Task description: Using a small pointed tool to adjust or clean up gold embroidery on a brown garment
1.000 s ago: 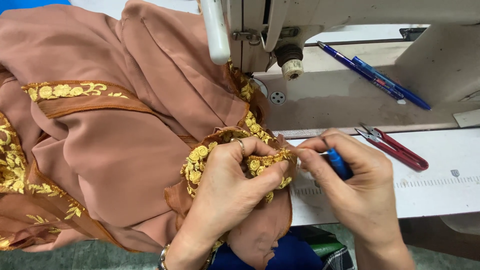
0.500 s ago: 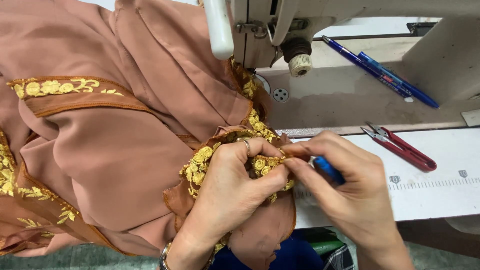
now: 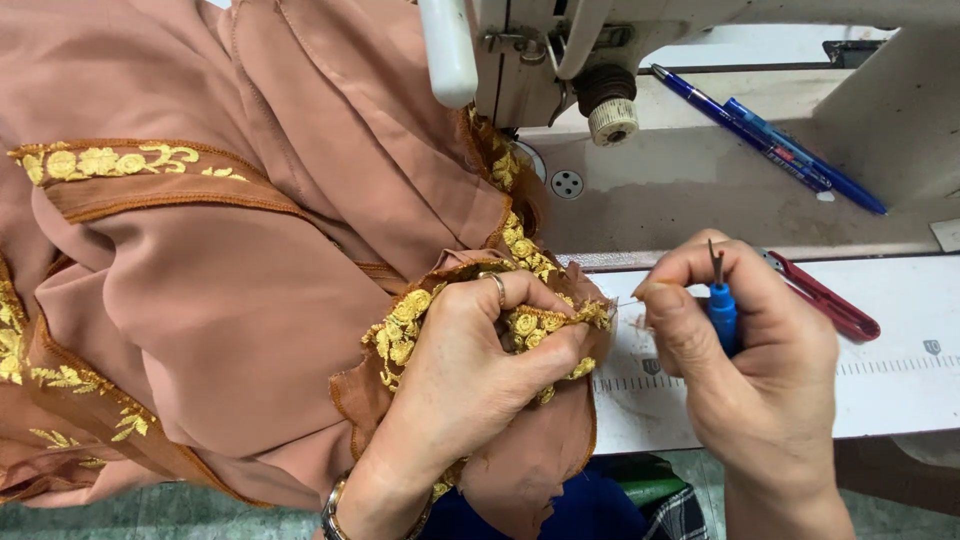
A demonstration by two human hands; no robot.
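Note:
My left hand (image 3: 470,370) pinches a folded edge of brown fabric (image 3: 250,300) trimmed with yellow floral embroidery (image 3: 540,325). A ring sits on one finger. My right hand (image 3: 760,370), just right of that edge and a little apart from it, holds a blue-handled seam ripper (image 3: 720,305) with its metal tip pointing up. A fine thread runs from the fabric edge to my right thumb and forefinger. The rest of the fabric spreads to the left and runs under the sewing machine (image 3: 560,60).
Red thread snips (image 3: 825,300) lie on the white table with a printed ruler strip (image 3: 900,365). Two blue pens (image 3: 770,145) rest on the machine bed behind. A watch is on my left wrist. Dark blue and green cloth shows below the table edge.
My right hand has drawn away to the right from the embroidered edge and turned the seam ripper tip upward. My left hand keeps its grip on the fabric.

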